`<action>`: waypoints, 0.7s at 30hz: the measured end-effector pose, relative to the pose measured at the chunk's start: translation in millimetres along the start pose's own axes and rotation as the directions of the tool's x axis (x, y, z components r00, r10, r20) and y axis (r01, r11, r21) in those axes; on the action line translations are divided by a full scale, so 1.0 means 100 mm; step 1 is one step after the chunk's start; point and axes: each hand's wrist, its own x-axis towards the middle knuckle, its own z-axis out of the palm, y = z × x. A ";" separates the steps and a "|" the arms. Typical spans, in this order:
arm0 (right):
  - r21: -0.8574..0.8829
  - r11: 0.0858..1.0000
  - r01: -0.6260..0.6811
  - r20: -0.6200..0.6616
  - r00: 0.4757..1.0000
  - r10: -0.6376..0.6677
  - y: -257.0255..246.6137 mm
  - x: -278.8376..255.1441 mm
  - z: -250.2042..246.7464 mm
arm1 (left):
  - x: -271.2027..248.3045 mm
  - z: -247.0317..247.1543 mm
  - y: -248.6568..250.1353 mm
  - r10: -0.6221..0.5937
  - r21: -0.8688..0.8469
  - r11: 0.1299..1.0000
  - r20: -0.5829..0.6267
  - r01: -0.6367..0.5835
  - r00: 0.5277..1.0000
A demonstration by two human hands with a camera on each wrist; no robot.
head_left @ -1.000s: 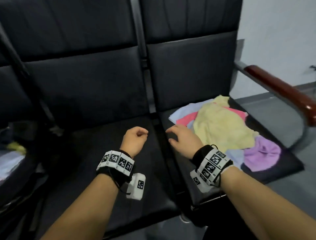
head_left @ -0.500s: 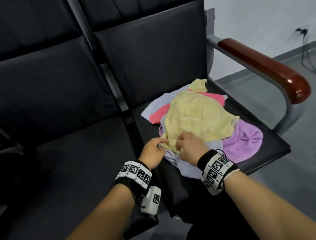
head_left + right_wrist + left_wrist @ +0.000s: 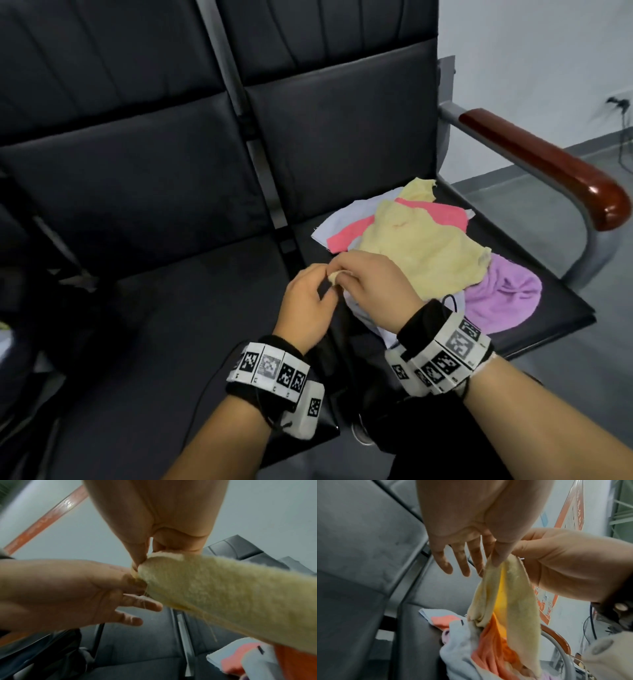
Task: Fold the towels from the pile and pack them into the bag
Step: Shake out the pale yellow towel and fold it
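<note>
The yellow towel [image 3: 424, 253] lies on top of the towel pile on the right seat [image 3: 534, 301] of the black bench. Its near-left corner is lifted, so the raised strip runs from the pile up and to the left toward your hands; the far corner points at the backrest. Your left hand [image 3: 308, 301] pinches that corner between thumb and index finger, with the other three fingers [image 3: 462, 559] extended and spread. Your right hand [image 3: 373, 287] pinches the same corner, touching the left hand, fingers curled over the cloth. Both hands sit at the near-left edge of the pile. You can count four colours in the pile: one yellow, one pink towel [image 3: 346, 234], one purple towel [image 3: 503, 298] on the near right, and pale blue cloth [image 3: 342, 219] underneath; whether the blue is one piece cannot be told. A brown armrest [image 3: 548, 164] stands to the right.
</note>
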 end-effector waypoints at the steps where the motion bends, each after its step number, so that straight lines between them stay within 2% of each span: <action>1: -0.011 1.000 0.021 0.005 1.000 -0.021 -0.10 -0.02 0.04 | -0.06 -0.11 0.01 0.017 0.007 1.000 -0.016 -0.017 1.000; 5: 0.017 0.995 0.098 -0.029 0.995 -0.098 -0.43 -0.11 0.24 | -0.31 -0.49 0.02 0.036 -0.018 0.999 -0.131 -0.039 0.991; 9: -0.005 0.990 0.141 -0.048 0.989 -0.142 -0.68 -0.20 0.50 | -0.56 -0.78 -0.04 -0.017 -0.019 1.000 -0.265 0.013 0.964; 14: -0.142 0.985 0.102 0.156 0.985 -0.079 -0.79 -0.30 0.89 | -0.93 -1.30 -0.29 -0.128 -0.073 0.991 -0.380 0.108 0.916; 16: -0.211 0.971 0.109 0.231 0.971 -0.059 -0.82 -0.34 1.04 | -1.11 -1.55 -0.43 -0.179 -0.103 0.983 -0.432 0.149 0.884; 18: -0.247 0.960 0.131 0.243 0.967 -0.070 -0.86 -0.37 1.16 | -1.29 -1.81 -0.59 -0.251 -0.157 0.967 -0.492 0.199 0.834; 21: -0.084 0.994 0.069 0.114 0.992 -0.060 -0.96 -0.39 1.28 | -1.57 -2.16 -0.83 -0.339 -0.186 0.940 -0.573 0.285 0.746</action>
